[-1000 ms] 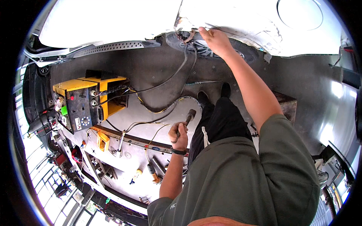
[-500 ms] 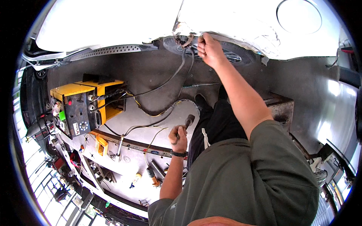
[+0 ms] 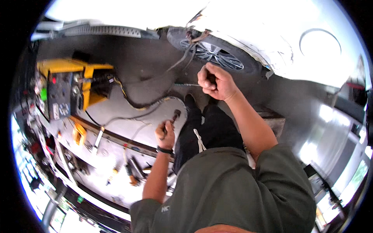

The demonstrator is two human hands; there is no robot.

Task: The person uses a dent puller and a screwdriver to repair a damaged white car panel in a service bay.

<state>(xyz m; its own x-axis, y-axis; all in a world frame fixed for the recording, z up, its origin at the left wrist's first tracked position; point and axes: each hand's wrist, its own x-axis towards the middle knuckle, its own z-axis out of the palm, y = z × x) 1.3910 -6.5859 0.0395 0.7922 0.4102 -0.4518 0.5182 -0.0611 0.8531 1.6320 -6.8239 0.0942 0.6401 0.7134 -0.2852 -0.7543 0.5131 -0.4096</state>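
My left hand (image 3: 164, 135) is wrapped round the handle of a short hammer (image 3: 177, 113), its dark head pointing up and away from my fist. My right hand (image 3: 218, 82) is closed in front of the car wheel (image 3: 221, 56), apart from the white car body (image 3: 256, 27). Whatever its curled fingers may hold is hidden. A rusty clamp (image 3: 200, 36) with cables hangs at the torn lower edge of the bodywork, above the tyre. Creases and dark scuffs mark the panel over the wheel.
At the left stands a yellow and black machine (image 3: 54, 91) whose cables (image 3: 145, 105) curve across the floor. A long dark bar (image 3: 128, 138), a yellow tool (image 3: 79, 134) and an orange-ended tool (image 3: 132, 178) lie lower left. A worn box (image 3: 272, 123) is by my right arm.
My right hand has drawn back from the panel edge toward me, still closed. The view has shifted, showing more of the wheel. My left hand keeps hold of the hammer.
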